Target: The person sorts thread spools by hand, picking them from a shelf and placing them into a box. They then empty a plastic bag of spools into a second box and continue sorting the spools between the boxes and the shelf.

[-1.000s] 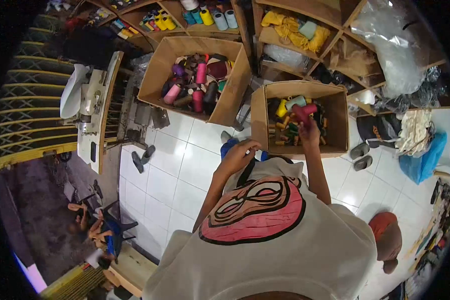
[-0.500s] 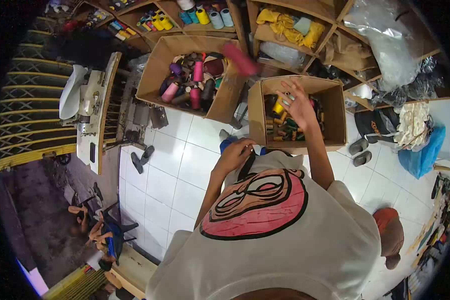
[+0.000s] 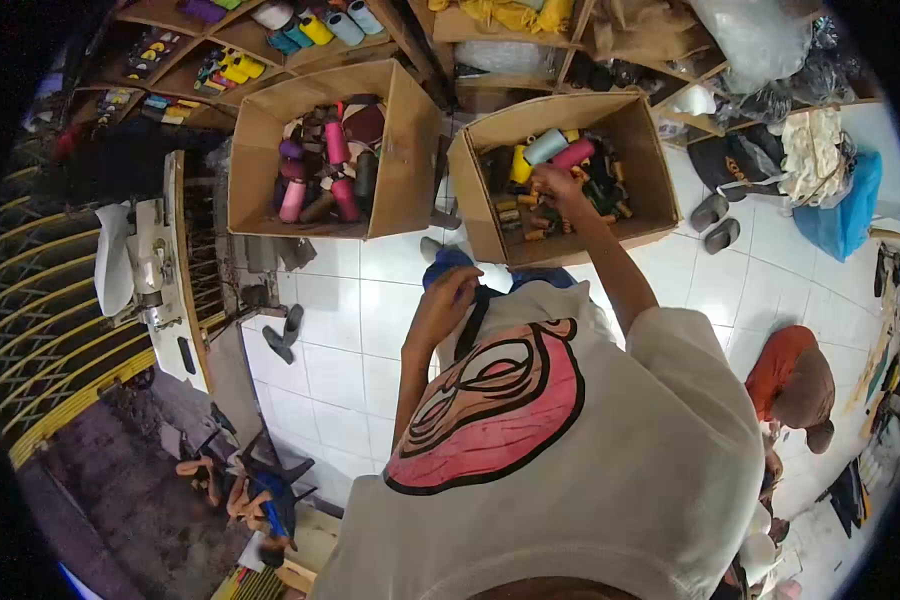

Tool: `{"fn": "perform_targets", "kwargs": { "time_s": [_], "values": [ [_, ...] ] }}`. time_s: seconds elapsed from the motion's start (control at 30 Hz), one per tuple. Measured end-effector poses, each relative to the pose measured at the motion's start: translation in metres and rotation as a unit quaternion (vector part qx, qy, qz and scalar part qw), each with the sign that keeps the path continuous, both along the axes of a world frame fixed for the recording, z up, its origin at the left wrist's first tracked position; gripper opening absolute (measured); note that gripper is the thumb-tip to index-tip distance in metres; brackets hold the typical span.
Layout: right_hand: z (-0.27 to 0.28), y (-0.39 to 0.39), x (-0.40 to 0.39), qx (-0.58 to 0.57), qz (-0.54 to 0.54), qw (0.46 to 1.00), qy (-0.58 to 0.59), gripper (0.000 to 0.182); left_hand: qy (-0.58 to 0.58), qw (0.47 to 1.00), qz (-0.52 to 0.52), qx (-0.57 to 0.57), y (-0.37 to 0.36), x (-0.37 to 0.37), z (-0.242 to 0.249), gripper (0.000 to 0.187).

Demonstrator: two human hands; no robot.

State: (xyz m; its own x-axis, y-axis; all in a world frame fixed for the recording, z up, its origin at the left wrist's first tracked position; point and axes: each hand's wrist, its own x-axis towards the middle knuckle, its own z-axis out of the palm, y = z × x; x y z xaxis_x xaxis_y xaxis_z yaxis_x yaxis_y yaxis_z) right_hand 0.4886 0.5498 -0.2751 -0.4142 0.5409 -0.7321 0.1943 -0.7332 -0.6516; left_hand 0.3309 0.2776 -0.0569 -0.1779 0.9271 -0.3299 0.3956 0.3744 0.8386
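My right hand (image 3: 562,190) reaches down into the right cardboard box (image 3: 665,190), its fingers bent together; whatever they hold is hidden. Close above the fingers lie a light blue thread cone (image 3: 545,147) and a pink thread cone (image 3: 574,154). A yellow thread cone (image 3: 521,165) is beside them, among several small spools (image 3: 536,235). My left hand (image 3: 444,305) rests near my knee beside a black strap (image 3: 475,322), fingers loosely curved and apart, with nothing seen in them.
Left of it stands another cardboard box (image 3: 405,130) with pink, purple and dark thread cones. Shelves (image 3: 400,45) with thread and bags run behind. A sewing machine (image 3: 150,260) is at left. Sandals (image 3: 715,222) lie on the tiled floor, and other people are nearby.
My right hand has gone from raised with spread fingers down into the right box. The blurred pink cone that was in the air between the boxes is no longer there. The view has shifted.
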Motion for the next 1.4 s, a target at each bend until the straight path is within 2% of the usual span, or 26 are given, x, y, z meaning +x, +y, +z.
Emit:
{"fn": "perform_targets", "kwargs": {
  "time_s": [0.1, 0.2, 0.23, 0.33, 0.47, 0.5, 0.53, 0.6, 0.63, 0.77, 0.83, 0.87, 0.9, 0.93, 0.97, 1.0, 1.03, 1.07, 1.1, 1.13, 1.2, 1.23, 1.27, 1.33, 1.4],
  "values": [
    [-0.024, 0.002, -0.039, 0.098, 0.119, 0.987, -0.037, 0.051, 0.000, 1.000, -0.001, -0.004, 0.001, -0.003, 0.003, 0.020],
    [-0.058, 0.003, -0.079, 0.162, 0.183, 0.959, -0.142, 0.064, 0.016, 0.999, -0.006, -0.041, 0.002, -0.005, 0.010, 0.019],
    [-0.128, 0.009, -0.089, 0.352, 0.223, 0.886, -0.205, 0.073, 0.013, 1.000, -0.005, -0.016, -0.003, -0.007, 0.004, 0.019],
    [-0.108, 0.011, -0.106, 0.308, 0.177, 0.909, -0.219, 0.075, -0.002, 1.000, 0.004, -0.016, -0.012, -0.011, 0.004, 0.027],
    [-0.108, 0.001, -0.107, 0.399, 0.249, 0.850, -0.237, 0.055, 0.010, 1.000, -0.010, -0.013, -0.022, -0.013, -0.009, 0.028],
    [-0.110, -0.007, -0.099, 0.418, 0.272, 0.834, -0.237, 0.050, -0.008, 0.999, -0.011, -0.028, -0.016, -0.012, 0.005, 0.027],
    [-0.126, -0.012, -0.094, 0.431, 0.310, 0.807, -0.257, 0.046, -0.004, 0.997, -0.010, -0.078, -0.008, -0.010, 0.016, 0.026],
    [-0.193, -0.016, -0.082, 0.474, 0.412, 0.709, -0.320, 0.038, -0.025, 0.999, -0.018, -0.033, -0.010, -0.012, 0.002, 0.023],
    [-0.221, -0.020, -0.073, 0.487, 0.429, 0.684, -0.333, 0.035, -0.012, 0.999, -0.023, -0.029, -0.007, -0.011, 0.002, 0.023],
    [-0.157, -0.037, -0.046, 0.453, 0.270, 0.788, -0.319, 0.036, 0.022, 0.999, -0.040, 0.006, 0.008, -0.011, -0.001, 0.022],
    [-0.071, -0.028, -0.023, 0.427, 0.148, 0.859, -0.242, 0.021, 0.004, 0.999, -0.049, -0.007, 0.018, -0.011, 0.009, 0.023],
    [-0.031, -0.028, -0.017, 0.408, 0.092, 0.887, -0.195, 0.020, 0.001, 0.999, -0.051, -0.005, 0.021, -0.011, 0.008, 0.022],
    [-0.019, -0.029, -0.007, 0.383, 0.014, 0.914, -0.132, 0.017, 0.000, 0.999, -0.049, -0.006, 0.022, -0.011, 0.005, 0.021],
    [-0.013, -0.028, 0.001, 0.338, -0.090, 0.926, -0.142, 0.019, 0.003, 0.999, -0.046, -0.006, 0.021, -0.012, 0.005, 0.020],
    [-0.014, -0.028, 0.010, 0.297, -0.202, 0.922, -0.142, 0.026, 0.034, 0.998, -0.055, 0.015, 0.025, -0.013, 0.015, 0.020],
    [0.005, -0.026, 0.015, 0.236, -0.297, 0.919, -0.105, 0.041, 0.016, 0.999, -0.038, -0.003, 0.026, -0.012, 0.018, 0.020],
    [0.022, -0.023, 0.024, 0.201, -0.389, 0.899, -0.030, 0.043, 0.020, 0.998, -0.040, 0.051, 0.024, -0.014, 0.014, 0.021],
    [0.075, -0.028, 0.015, 0.178, -0.479, 0.860, 0.001, 0.038, 0.024, 0.993, -0.044, 0.105, 0.021, -0.017, 0.007, 0.021],
    [0.134, -0.032, 0.003, 0.162, -0.565, 0.808, 0.032, 0.034, 0.048, 0.992, -0.027, 0.112, 0.018, -0.016, 0.001, 0.022],
    [0.124, -0.027, 0.007, 0.122, -0.548, 0.822, 0.090, 0.033, 0.022, 0.995, -0.016, 0.099, 0.017, -0.017, 0.009, 0.024],
    [0.101, -0.007, 0.025, 0.042, -0.505, 0.839, 0.200, 0.033, 0.039, 0.996, -0.002, 0.083, 0.007, -0.018, -0.012, 0.027],
    [0.144, -0.010, 0.017, -0.052, -0.366, 0.885, 0.282, 0.036, 0.081, 0.995, -0.023, 0.061, 0.003, -0.020, -0.014, 0.028],
    [0.105, -0.004, 0.016, -0.004, -0.272, 0.902, 0.336, 0.040, 0.103, 0.992, -0.045, 0.064, 0.004, -0.022, -0.016, 0.027],
    [0.235, -0.030, -0.024, 0.043, -0.171, 0.948, 0.263, 0.045, 0.139, 0.985, -0.088, 0.056, -0.003, -0.019, -0.015, 0.027],
    [0.230, -0.023, -0.020, 0.140, -0.034, 0.964, 0.222, 0.047, 0.100, 0.991, -0.083, 0.022, -0.008, -0.019, -0.025, 0.025]
  ]
}}
